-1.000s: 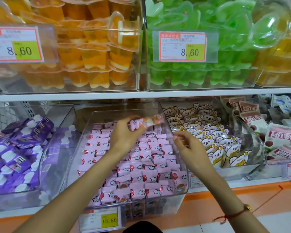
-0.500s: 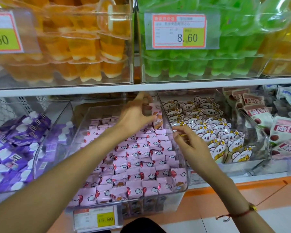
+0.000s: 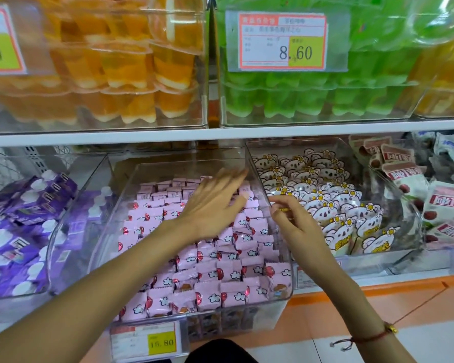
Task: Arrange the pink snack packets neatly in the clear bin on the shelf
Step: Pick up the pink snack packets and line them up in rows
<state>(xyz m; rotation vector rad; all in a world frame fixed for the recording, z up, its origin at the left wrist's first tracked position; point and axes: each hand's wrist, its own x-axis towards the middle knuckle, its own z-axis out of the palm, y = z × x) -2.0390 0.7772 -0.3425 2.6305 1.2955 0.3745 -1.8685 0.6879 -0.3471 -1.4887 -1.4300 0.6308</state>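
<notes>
My left hand (image 3: 215,205) is spread flat over the back half of the clear bin (image 3: 281,297), fingers straight and reaching toward the far right corner, holding nothing; it is blurred, so I cannot tell whether the fingertips touch the packets. My right hand (image 3: 296,226) sits at the bin's right wall, fingers loosely curled with thumb and forefinger close together — whether they pinch anything I cannot tell. A red string bracelet (image 3: 370,336) circles that wrist. The pink packets (image 3: 228,279) fill the bin in rough rows, each printed with a white cloud and a red balloon; the writing on them is too small to read. On the bin's front a yellow tag (image 3: 161,343) reads 15.80. To the left lie purple packets (image 3: 24,205); to the right, a bin of koala packets (image 3: 333,205) with yellow flowers, then white-and-red packs (image 3: 446,205) whose characters I cannot make out. On the shelf above, orange jelly cups (image 3: 121,74) sit beside green jelly cups (image 3: 312,98) — the green bin's tag (image 3: 282,40) shows 8.60, and a cut-off tag (image 3: 0,40) at left shows only 60.
</notes>
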